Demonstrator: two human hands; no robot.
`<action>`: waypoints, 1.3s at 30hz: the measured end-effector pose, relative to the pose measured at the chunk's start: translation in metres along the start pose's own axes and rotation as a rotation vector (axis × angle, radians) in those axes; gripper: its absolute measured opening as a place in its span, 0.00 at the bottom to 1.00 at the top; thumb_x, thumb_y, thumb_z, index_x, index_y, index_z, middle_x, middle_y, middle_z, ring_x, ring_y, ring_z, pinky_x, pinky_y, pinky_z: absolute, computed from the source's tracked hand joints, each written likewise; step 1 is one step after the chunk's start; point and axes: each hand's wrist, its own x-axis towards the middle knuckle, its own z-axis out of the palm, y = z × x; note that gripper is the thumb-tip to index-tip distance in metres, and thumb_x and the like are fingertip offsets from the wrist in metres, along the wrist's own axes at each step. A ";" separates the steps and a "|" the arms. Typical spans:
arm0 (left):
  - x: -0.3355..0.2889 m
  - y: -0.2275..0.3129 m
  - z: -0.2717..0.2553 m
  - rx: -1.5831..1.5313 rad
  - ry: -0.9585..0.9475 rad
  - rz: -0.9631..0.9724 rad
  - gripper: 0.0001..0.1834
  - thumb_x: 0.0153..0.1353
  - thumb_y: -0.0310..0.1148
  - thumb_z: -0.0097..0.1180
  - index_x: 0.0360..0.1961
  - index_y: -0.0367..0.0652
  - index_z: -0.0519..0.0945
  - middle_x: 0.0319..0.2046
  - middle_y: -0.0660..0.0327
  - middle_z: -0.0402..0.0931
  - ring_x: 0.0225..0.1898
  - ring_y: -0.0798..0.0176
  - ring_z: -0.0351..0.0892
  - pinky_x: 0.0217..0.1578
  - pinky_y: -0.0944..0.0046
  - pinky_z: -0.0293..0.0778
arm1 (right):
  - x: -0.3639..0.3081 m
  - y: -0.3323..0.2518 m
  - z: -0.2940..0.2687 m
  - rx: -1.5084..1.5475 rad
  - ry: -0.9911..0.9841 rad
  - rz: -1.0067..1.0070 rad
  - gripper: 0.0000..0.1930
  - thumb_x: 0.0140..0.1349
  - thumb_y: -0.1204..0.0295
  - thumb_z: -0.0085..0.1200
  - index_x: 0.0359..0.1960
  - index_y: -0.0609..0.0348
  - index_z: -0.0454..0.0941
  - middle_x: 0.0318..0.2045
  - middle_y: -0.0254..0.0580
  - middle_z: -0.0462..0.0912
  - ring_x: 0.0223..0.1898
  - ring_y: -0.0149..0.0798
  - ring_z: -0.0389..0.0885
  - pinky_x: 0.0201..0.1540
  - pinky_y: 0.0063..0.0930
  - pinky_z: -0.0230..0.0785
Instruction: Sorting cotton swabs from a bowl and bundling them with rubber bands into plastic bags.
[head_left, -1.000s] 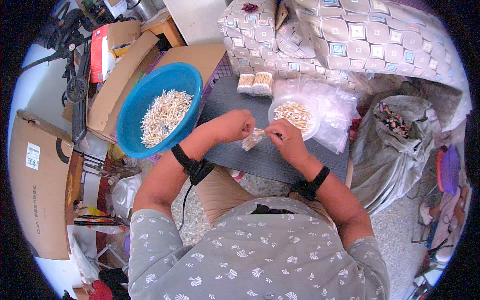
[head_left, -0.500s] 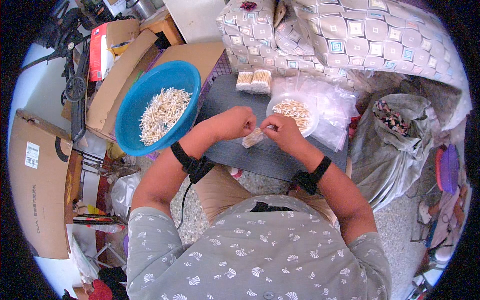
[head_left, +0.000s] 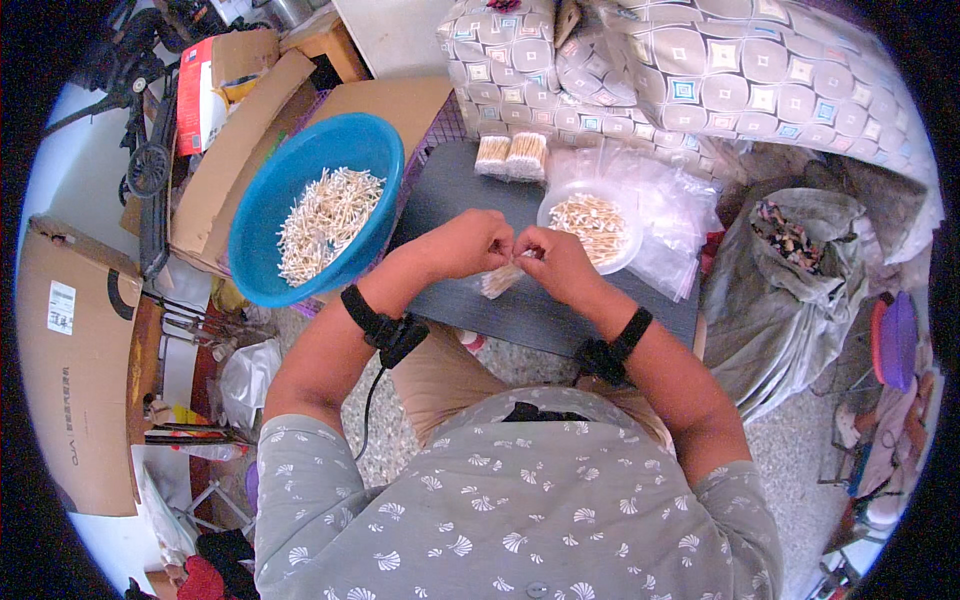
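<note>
A small clear bag of cotton swabs (head_left: 501, 281) lies tilted on the dark tabletop (head_left: 440, 190), just below my fingertips. My left hand (head_left: 476, 244) has its fingers closed in a pinch at the bag's top edge. Right beside it, my right hand (head_left: 556, 262) pinches the same edge, the two sets of fingertips almost touching. The fingers cover most of that edge. Beyond my right hand stands a white bowl (head_left: 632, 247) holding loose cotton swabs (head_left: 590, 222). Two filled packs of cotton swabs (head_left: 511, 156) stand together at the table's far edge.
At the left, a big blue basin (head_left: 243, 262) holds a heap of cotton swabs (head_left: 325, 225), with cardboard (head_left: 235, 165) behind it. Flat clear bags (head_left: 668, 235) are piled right of the bowl. A grey sack (head_left: 770, 300) stands to the table's right.
My hands have come closer together over the bag, narrowing the gap between the fingertips. The whole view has shifted slightly.
</note>
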 end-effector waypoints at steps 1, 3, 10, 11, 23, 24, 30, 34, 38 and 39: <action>-0.001 0.000 0.000 -0.006 0.000 0.005 0.06 0.47 0.27 0.59 0.27 0.41 0.77 0.25 0.54 0.72 0.28 0.49 0.74 0.30 0.56 0.70 | 0.001 0.000 0.000 -0.010 -0.019 -0.003 0.08 0.50 0.72 0.57 0.32 0.57 0.77 0.28 0.47 0.79 0.33 0.49 0.79 0.37 0.37 0.71; -0.002 -0.001 0.000 -0.011 0.002 0.009 0.06 0.47 0.28 0.59 0.27 0.41 0.77 0.25 0.54 0.73 0.28 0.49 0.74 0.29 0.56 0.70 | 0.001 -0.001 -0.001 -0.021 -0.040 -0.008 0.09 0.49 0.73 0.58 0.33 0.57 0.77 0.29 0.47 0.79 0.33 0.48 0.80 0.37 0.36 0.71; -0.004 -0.001 0.000 0.000 0.007 -0.026 0.06 0.46 0.27 0.60 0.26 0.41 0.76 0.26 0.54 0.73 0.30 0.49 0.75 0.31 0.56 0.71 | -0.008 -0.002 -0.003 0.008 -0.006 0.006 0.13 0.50 0.78 0.57 0.41 0.60 0.77 0.33 0.45 0.79 0.32 0.39 0.80 0.37 0.29 0.72; -0.003 0.000 0.000 -0.001 -0.006 -0.038 0.06 0.45 0.27 0.60 0.26 0.41 0.76 0.27 0.54 0.74 0.30 0.49 0.76 0.32 0.56 0.72 | -0.009 -0.002 -0.003 -0.004 0.020 0.009 0.15 0.51 0.79 0.57 0.43 0.60 0.77 0.33 0.43 0.79 0.31 0.35 0.79 0.36 0.26 0.71; -0.003 -0.003 0.002 -0.014 -0.010 -0.039 0.05 0.46 0.27 0.59 0.26 0.41 0.76 0.27 0.53 0.74 0.31 0.49 0.75 0.32 0.56 0.72 | -0.027 -0.008 0.000 -0.176 -0.034 -0.146 0.19 0.55 0.74 0.52 0.50 0.57 0.72 0.46 0.49 0.77 0.50 0.52 0.71 0.54 0.43 0.63; -0.004 -0.003 0.002 -0.014 -0.010 -0.042 0.05 0.46 0.27 0.59 0.26 0.41 0.76 0.27 0.53 0.74 0.31 0.49 0.75 0.32 0.56 0.72 | -0.027 -0.007 0.001 -0.175 -0.036 -0.147 0.19 0.55 0.74 0.52 0.50 0.57 0.72 0.46 0.49 0.77 0.50 0.52 0.71 0.54 0.43 0.63; -0.004 -0.003 0.001 0.009 0.005 -0.049 0.05 0.46 0.27 0.59 0.25 0.40 0.76 0.26 0.53 0.74 0.30 0.49 0.76 0.32 0.56 0.72 | -0.035 0.002 0.005 -0.223 0.103 -0.217 0.21 0.53 0.74 0.54 0.52 0.60 0.71 0.54 0.49 0.71 0.57 0.52 0.65 0.62 0.43 0.56; -0.003 -0.003 0.002 -0.001 -0.015 -0.087 0.05 0.46 0.28 0.59 0.25 0.40 0.76 0.26 0.53 0.74 0.30 0.49 0.76 0.32 0.56 0.72 | -0.036 0.005 0.009 -0.238 -0.011 -0.208 0.22 0.54 0.75 0.53 0.53 0.61 0.70 0.56 0.50 0.69 0.58 0.52 0.65 0.62 0.42 0.55; -0.007 -0.006 0.001 0.033 0.011 -0.044 0.05 0.46 0.28 0.58 0.25 0.40 0.76 0.26 0.54 0.74 0.31 0.48 0.75 0.32 0.56 0.72 | -0.037 0.004 0.010 -0.151 0.042 -0.150 0.21 0.55 0.73 0.53 0.52 0.62 0.70 0.56 0.52 0.69 0.57 0.54 0.64 0.62 0.43 0.56; -0.008 -0.008 0.001 0.033 0.011 -0.046 0.05 0.46 0.28 0.58 0.25 0.40 0.76 0.26 0.54 0.74 0.31 0.48 0.75 0.32 0.56 0.72 | -0.036 0.003 0.011 -0.149 0.041 -0.152 0.21 0.55 0.73 0.53 0.52 0.62 0.70 0.56 0.52 0.69 0.57 0.54 0.64 0.62 0.43 0.56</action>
